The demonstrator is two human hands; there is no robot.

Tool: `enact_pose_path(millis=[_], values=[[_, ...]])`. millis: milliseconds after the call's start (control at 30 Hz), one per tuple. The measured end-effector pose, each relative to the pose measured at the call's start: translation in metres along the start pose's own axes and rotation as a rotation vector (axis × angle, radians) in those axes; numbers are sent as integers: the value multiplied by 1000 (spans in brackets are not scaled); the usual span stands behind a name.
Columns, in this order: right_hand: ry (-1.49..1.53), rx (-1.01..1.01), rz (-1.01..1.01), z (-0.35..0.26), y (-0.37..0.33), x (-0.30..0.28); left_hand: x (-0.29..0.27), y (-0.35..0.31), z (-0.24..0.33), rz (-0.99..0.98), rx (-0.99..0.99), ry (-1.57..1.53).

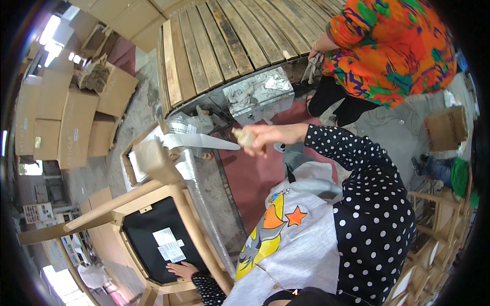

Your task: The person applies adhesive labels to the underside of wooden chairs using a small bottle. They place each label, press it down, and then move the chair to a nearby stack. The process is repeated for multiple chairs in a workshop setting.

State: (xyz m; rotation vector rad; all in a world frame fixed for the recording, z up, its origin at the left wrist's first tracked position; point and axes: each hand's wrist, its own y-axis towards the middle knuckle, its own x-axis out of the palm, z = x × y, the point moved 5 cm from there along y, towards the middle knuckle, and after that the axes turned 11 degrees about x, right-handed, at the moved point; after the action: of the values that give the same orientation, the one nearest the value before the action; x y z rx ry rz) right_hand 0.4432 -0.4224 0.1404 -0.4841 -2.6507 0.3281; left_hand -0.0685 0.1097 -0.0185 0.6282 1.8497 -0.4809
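A wooden chair [176,224] lies tipped over on the left with its black seat underside [148,229] facing me. White paper labels [169,246] are stuck on that underside. My left hand [182,270] rests flat on it just below the labels, fingers spread. Out in front, my right hand [260,138] is closed round a small tan roll of tape [244,136]. A pale strip [201,142] stretches from the roll to the wrapped end of the chair frame [153,160]. The fingers partly cover the roll.
A slatted wooden platform [229,41] stands ahead, with a dusty metal box [260,94] at its edge. A co-worker in an orange patterned top [393,46] stands at the far right, holding a cloth [312,69]. Cardboard boxes [76,122] are stacked left; wooden frames [434,245] stand right.
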Motion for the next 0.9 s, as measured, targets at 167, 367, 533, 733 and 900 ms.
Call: enact_pose_path(millis=[167, 367, 533, 733, 900], values=[[-473, -321, 682, 73, 36, -163, -23, 5, -25, -440, -308, -372], [-593, -90, 1265, 171, 93, -345, -110, -95, 0, -196, -777, -968], [-602, 422, 1235, 233, 145, -438, -193, -178, 15, -3, -984, -1074], [-444, 516, 1354, 282, 174, -467, -247, -247, 18, 232, -1167, -1016], [-574, 516, 1407, 283, 164, -464, -216, -256, -13, 162, -1088, -914]])
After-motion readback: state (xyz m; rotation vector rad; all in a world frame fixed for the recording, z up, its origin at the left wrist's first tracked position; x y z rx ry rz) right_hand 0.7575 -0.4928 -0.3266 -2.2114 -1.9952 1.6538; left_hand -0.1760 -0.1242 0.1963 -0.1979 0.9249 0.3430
